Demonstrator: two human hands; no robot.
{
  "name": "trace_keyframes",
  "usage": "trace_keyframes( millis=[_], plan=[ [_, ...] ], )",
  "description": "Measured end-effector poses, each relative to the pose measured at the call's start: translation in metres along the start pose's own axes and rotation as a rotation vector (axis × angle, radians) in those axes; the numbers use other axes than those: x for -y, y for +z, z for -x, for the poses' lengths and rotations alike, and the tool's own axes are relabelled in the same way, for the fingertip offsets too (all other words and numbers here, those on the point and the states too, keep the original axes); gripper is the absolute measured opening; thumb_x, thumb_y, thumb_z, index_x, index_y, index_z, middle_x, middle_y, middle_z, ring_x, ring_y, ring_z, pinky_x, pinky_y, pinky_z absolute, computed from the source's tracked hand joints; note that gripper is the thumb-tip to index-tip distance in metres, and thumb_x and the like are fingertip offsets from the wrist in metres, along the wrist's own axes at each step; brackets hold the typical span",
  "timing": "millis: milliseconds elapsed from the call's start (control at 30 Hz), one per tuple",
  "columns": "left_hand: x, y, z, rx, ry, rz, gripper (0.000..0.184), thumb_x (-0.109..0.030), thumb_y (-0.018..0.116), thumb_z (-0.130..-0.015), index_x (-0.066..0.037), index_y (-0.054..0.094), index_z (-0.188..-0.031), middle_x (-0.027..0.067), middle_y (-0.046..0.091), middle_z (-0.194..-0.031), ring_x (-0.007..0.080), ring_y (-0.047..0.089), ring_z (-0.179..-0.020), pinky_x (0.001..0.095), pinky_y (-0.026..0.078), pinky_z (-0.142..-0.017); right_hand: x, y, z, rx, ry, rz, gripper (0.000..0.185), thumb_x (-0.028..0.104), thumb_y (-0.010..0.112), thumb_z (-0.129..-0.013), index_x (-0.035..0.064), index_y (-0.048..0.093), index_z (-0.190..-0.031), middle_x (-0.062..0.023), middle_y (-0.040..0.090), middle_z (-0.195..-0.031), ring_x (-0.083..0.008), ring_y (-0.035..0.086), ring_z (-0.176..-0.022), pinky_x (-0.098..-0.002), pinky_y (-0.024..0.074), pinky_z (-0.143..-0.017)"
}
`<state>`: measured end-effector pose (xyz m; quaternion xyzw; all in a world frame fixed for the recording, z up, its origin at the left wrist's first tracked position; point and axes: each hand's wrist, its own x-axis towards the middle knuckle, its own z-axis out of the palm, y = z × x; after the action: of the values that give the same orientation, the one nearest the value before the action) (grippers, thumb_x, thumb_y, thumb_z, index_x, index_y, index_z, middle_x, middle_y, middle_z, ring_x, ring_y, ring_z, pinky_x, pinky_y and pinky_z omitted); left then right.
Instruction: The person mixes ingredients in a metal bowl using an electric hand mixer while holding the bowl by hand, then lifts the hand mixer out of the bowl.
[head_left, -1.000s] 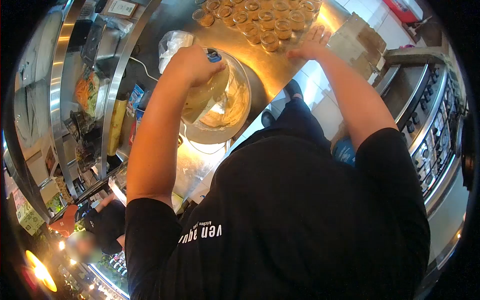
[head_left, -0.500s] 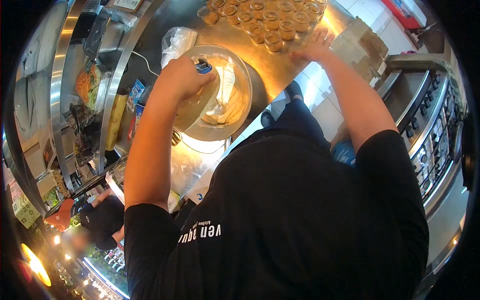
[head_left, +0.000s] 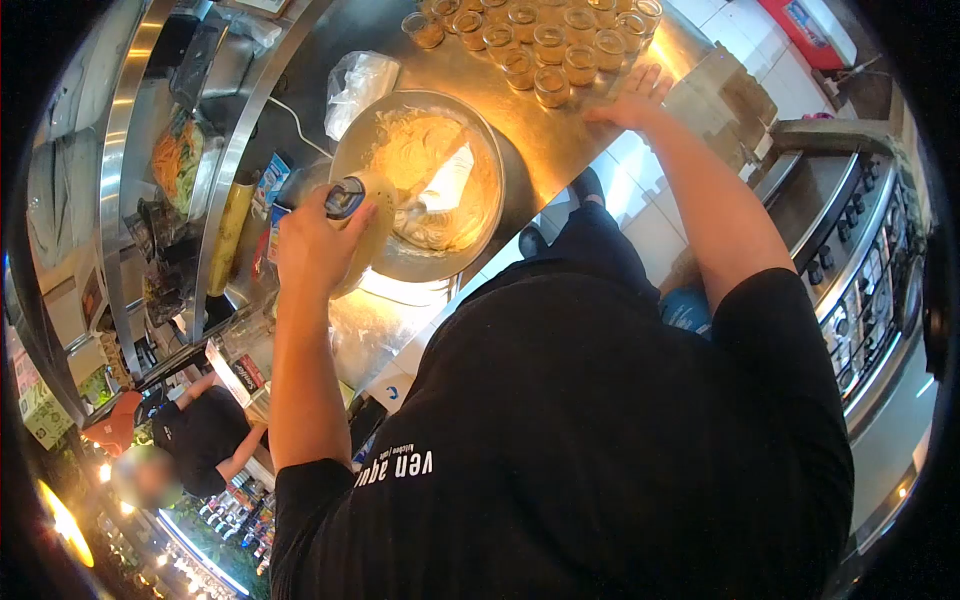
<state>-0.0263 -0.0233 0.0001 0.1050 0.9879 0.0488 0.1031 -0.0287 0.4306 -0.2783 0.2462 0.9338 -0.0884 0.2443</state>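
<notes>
My left hand (head_left: 315,240) grips a pale yellowish plastic jug (head_left: 375,225) near its blue-rimmed top, at the left edge of a large metal bowl (head_left: 500,190). Inside the bowl lies a thick, light-brown mixture (head_left: 425,140), with a bright white patch (head_left: 450,180) on it. Whether that patch is liquid or a solid thing, I cannot tell. My right hand (head_left: 635,98) rests palm down on the edge of the metal counter (head_left: 480,85), fingers apart and holding nothing. Just beyond its fingers stand several small glass jars (head_left: 550,85) with brown contents.
A clear plastic bag (head_left: 360,90) lies behind the bowl. Metal shelves (head_left: 265,90) with packets line the left side. On the right are a stove (head_left: 865,280) and a red-and-white cooler (head_left: 810,30). Another person (head_left: 205,440) works at lower left.
My left hand has moved the jug left, from over the bowl to its left rim, uncovering more of the mixture. The white patch looks shorter. My right hand stays on the counter edge.
</notes>
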Motion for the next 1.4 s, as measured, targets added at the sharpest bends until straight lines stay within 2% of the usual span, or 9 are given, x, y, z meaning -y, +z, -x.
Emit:
trace_keyframes(
  millis=[67,400,500,567,667,900,1000,1167,1400],
  plan=[
    [0.000,0.002,0.006,-0.066,-0.037,0.009,0.061,-0.050,0.086,-0.083,-0.003,0.074,-0.121,0.0219,0.078,-0.102,0.0400,0.076,-0.097,0.0471,0.060,-0.086,-0.005,0.014,-0.006,-0.065,0.014,-0.128,0.162,0.088,0.072,-0.067,-0.0173,-0.009,-0.160,-0.0408,-0.016,-0.168,-0.0518,-0.026,-0.156,-0.0620,-0.0166,-0.124],
    [-0.007,0.019,-0.023,-0.151,0.019,0.086,0.061,-0.050,0.085,-0.084,-0.003,0.075,-0.121,0.0213,0.078,-0.106,0.0398,0.076,-0.099,0.0449,0.059,-0.089,0.005,-0.006,0.007,-0.012,0.027,-0.016,0.161,0.087,0.072,-0.070,-0.0158,-0.011,-0.161,-0.0404,-0.016,-0.169,-0.0520,-0.026,-0.156,-0.0600,-0.0166,-0.125],
    [-0.005,0.011,-0.019,-0.113,0.097,0.102,0.059,-0.050,0.084,-0.084,-0.002,0.075,-0.117,0.0232,0.078,-0.103,0.0410,0.075,-0.100,0.0464,0.059,-0.089,0.004,-0.005,0.003,0.006,0.034,0.020,0.161,0.087,0.072,-0.068,-0.0146,-0.011,-0.162,-0.0404,-0.016,-0.169,-0.0521,-0.026,-0.156,-0.0604,-0.0160,-0.125],
    [-0.009,0.000,-0.010,0.010,0.027,0.044,0.056,-0.049,0.084,-0.084,-0.002,0.077,-0.114,0.0229,0.078,-0.103,0.0408,0.075,-0.100,0.0459,0.059,-0.089,0.002,-0.002,0.004,-0.021,0.009,0.008,0.163,0.088,0.073,-0.067,-0.0153,-0.011,-0.161,-0.0408,-0.015,-0.169,-0.0526,-0.025,-0.156,-0.0607,-0.0155,-0.125],
    [-0.009,-0.002,-0.006,0.027,0.033,0.014,0.057,-0.050,0.084,-0.084,-0.002,0.077,-0.113,0.0227,0.078,-0.103,0.0407,0.076,-0.099,0.0459,0.059,-0.089,0.002,-0.001,0.001,0.003,0.018,0.017,0.163,0.088,0.073,-0.067,-0.0161,-0.010,-0.161,-0.0412,-0.013,-0.169,-0.0529,-0.023,-0.157,-0.0612,-0.0155,-0.125],
    [-0.020,0.015,-0.022,-0.103,0.046,0.104,0.055,-0.050,0.083,-0.085,-0.003,0.077,-0.114,0.0222,0.078,-0.104,0.0408,0.075,-0.100,0.0470,0.059,-0.088,0.001,0.003,-0.003,-0.020,-0.017,0.019,0.164,0.089,0.073,-0.066,-0.0176,-0.009,-0.160,-0.0412,-0.013,-0.169,-0.0513,-0.023,-0.157,-0.0622,-0.0156,-0.125],
    [-0.023,0.013,-0.024,-0.098,0.026,0.083,0.056,-0.050,0.082,-0.086,-0.003,0.077,-0.115,0.0219,0.078,-0.104,0.0413,0.075,-0.100,0.0476,0.059,-0.088,-0.001,0.001,-0.001,-0.039,0.002,-0.027,0.165,0.090,0.072,-0.066,-0.0186,-0.009,-0.160,-0.0417,-0.013,-0.169,-0.0505,-0.024,-0.157,-0.0628,-0.0160,-0.124],
    [-0.018,0.000,-0.015,0.091,0.032,0.012,0.057,-0.052,0.081,-0.085,-0.003,0.077,-0.115,0.0234,0.077,-0.103,0.0425,0.074,-0.099,0.0496,0.058,-0.089,0.001,-0.001,0.000,-0.003,0.001,0.008,0.166,0.090,0.073,-0.064,-0.0164,-0.010,-0.161,-0.0408,-0.014,-0.169,-0.0505,-0.025,-0.157,-0.0628,-0.0171,-0.124],
    [-0.038,0.011,-0.020,0.002,0.082,0.099,0.056,-0.051,0.080,-0.086,-0.002,0.077,-0.112,0.0247,0.077,-0.100,0.0432,0.074,-0.098,0.0504,0.057,-0.088,0.006,-0.010,0.007,0.019,0.002,0.013,0.165,0.088,0.074,-0.064,-0.0168,-0.009,-0.161,-0.0408,-0.012,-0.169,-0.0503,-0.025,-0.157,-0.0623,-0.0176,-0.124]
  ],
)
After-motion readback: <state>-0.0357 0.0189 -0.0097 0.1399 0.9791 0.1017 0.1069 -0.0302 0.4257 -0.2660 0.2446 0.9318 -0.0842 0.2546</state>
